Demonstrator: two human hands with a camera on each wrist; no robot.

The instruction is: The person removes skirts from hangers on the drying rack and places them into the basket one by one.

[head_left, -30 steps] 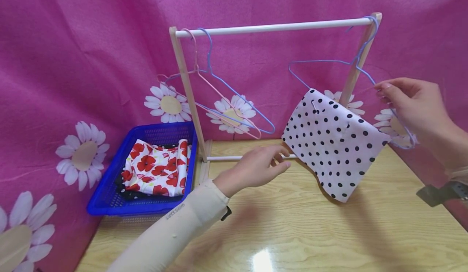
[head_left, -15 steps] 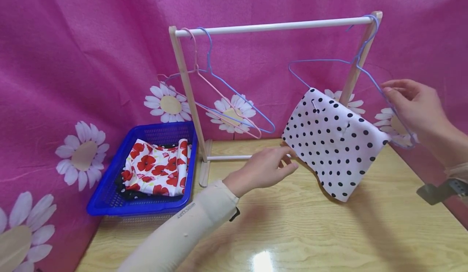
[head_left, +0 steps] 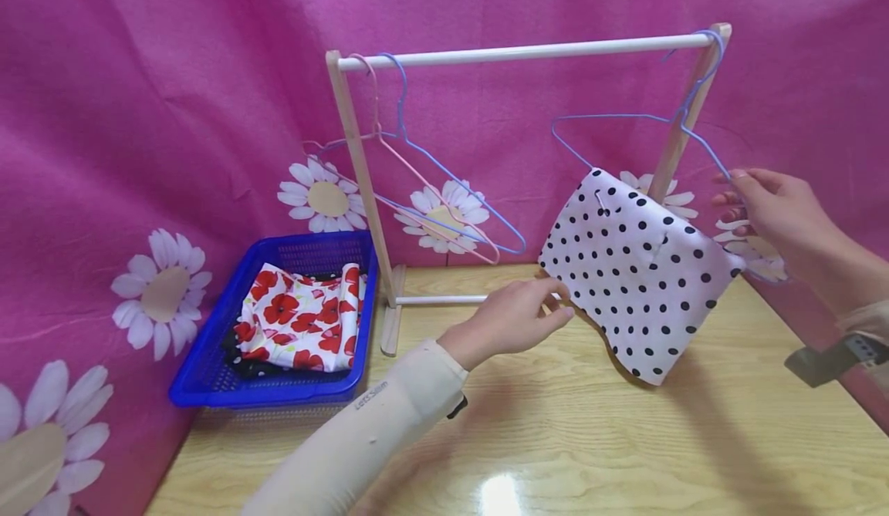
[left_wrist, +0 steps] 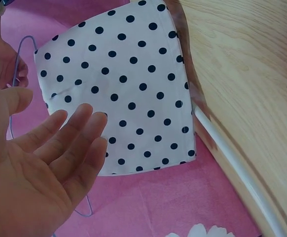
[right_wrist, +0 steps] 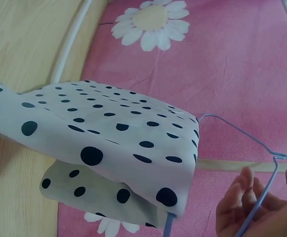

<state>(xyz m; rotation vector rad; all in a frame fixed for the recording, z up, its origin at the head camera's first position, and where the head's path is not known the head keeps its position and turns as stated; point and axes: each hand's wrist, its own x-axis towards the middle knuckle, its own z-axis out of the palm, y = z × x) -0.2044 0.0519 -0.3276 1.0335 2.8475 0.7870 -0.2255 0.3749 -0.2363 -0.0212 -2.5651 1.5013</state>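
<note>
A white cloth with black dots (head_left: pixel 639 269) hangs folded over the lower bar of a blue wire hanger (head_left: pixel 611 116), whose hook sits on the right end of the rack's rail. My left hand (head_left: pixel 517 315) is beside the cloth's left edge, palm toward it. Its fingers are loosely bent with nothing between them, as the left wrist view also shows. My right hand (head_left: pixel 781 207) is at the hanger's right shoulder. In the right wrist view the hanger wire crosses in front of its loosely bent fingers (right_wrist: pixel 247 192), with the thumb apart.
A white-railed wooden rack (head_left: pixel 542 54) stands on the wooden table (head_left: pixel 590 446). A pink hanger (head_left: pixel 410 167) and another blue hanger (head_left: pixel 461 192) hang bare at its left. Further left, a blue basket (head_left: pixel 271 399) holds a red-flowered cloth (head_left: pixel 305 319) over a dark dotted one.
My left hand has shifted slightly right, toward the cloth. My right hand has moved a little down along the hanger's shoulder. Cloth and hanger hang nearly as before.
</note>
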